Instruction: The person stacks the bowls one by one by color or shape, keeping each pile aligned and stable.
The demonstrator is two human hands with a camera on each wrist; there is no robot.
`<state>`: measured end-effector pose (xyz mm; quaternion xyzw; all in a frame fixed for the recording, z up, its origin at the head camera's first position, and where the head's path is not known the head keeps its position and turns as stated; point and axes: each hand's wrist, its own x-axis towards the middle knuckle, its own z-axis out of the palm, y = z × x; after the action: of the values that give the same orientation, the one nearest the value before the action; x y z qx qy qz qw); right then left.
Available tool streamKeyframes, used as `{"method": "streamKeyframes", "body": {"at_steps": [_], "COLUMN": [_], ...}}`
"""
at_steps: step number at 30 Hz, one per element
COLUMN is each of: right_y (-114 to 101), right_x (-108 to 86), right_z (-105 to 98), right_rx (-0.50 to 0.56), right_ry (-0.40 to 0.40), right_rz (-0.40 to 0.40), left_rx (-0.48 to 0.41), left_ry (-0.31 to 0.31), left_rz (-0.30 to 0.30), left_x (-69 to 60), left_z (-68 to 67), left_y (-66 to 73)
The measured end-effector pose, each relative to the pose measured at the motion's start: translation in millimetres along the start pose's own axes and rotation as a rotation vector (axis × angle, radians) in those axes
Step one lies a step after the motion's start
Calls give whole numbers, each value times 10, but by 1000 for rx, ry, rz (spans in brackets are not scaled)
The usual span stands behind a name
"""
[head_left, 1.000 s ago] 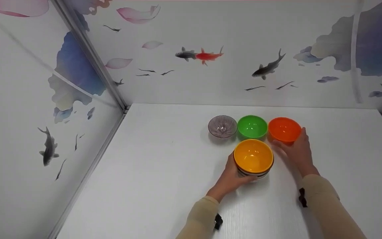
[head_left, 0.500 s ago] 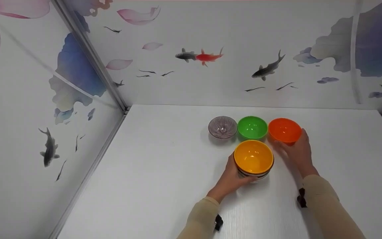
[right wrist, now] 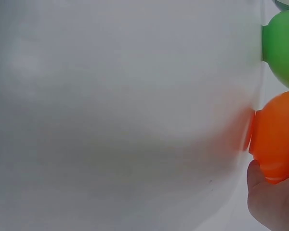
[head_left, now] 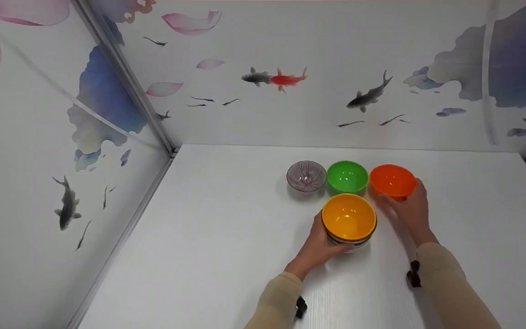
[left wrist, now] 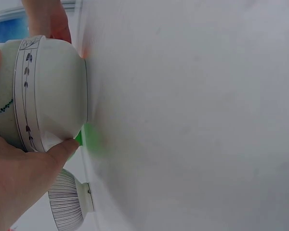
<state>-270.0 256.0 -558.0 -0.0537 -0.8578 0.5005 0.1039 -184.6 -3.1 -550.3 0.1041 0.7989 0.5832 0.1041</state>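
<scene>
My left hand (head_left: 315,249) grips the side of a stack of nested bowls, with a yellow bowl (head_left: 349,217) on top. In the left wrist view, a pale bowl with a patterned band (left wrist: 58,91) forms the lower part of the stack. My right hand (head_left: 412,210) holds an orange bowl (head_left: 391,180) by its right and near side, thumb low in front. In the right wrist view the orange bowl's foot sits at the table surface; whether it is slightly raised I cannot tell. Most fingers of the right hand are hidden behind the bowl.
A green bowl (head_left: 347,177) stands just left of the orange one, directly behind the stack. Left of it is a ribbed purple bowl (head_left: 306,176). The white table (head_left: 226,237) meets a painted wall (head_left: 308,123) at the back and another panel (head_left: 30,192) at the left.
The orange bowl in my right hand has shifted very slightly right, away from the green bowl. My left hand and the stack stay in place.
</scene>
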Motion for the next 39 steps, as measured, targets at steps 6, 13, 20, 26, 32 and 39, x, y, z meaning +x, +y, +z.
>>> {"method": "streamKeyframes", "body": {"at_steps": [6,13,20,26,32,39], "right_y": [11,-13,-15,3,9,46], "right_x": [25,10,8,8,-19,-59], "right_z": [3,-29,-57,-63,-81,-107], "right_rx": [-3,9,22,28,25,2], "right_ry": [22,2,12,17,19,15], "right_rz": [-7,2,-16,-3,-22,-21], "left_rx": [-7,-11,5,12,2,-6], "left_ry": [-3,0,3,2,-15,-7], "left_rz": [-7,-10,1,19,40,45], "left_x": [-10,-3,-3,1,-11,-14], "left_z": [3,7,4,5,-2,-8], "left_y": [3,-2,5,1,-5,-6]}}
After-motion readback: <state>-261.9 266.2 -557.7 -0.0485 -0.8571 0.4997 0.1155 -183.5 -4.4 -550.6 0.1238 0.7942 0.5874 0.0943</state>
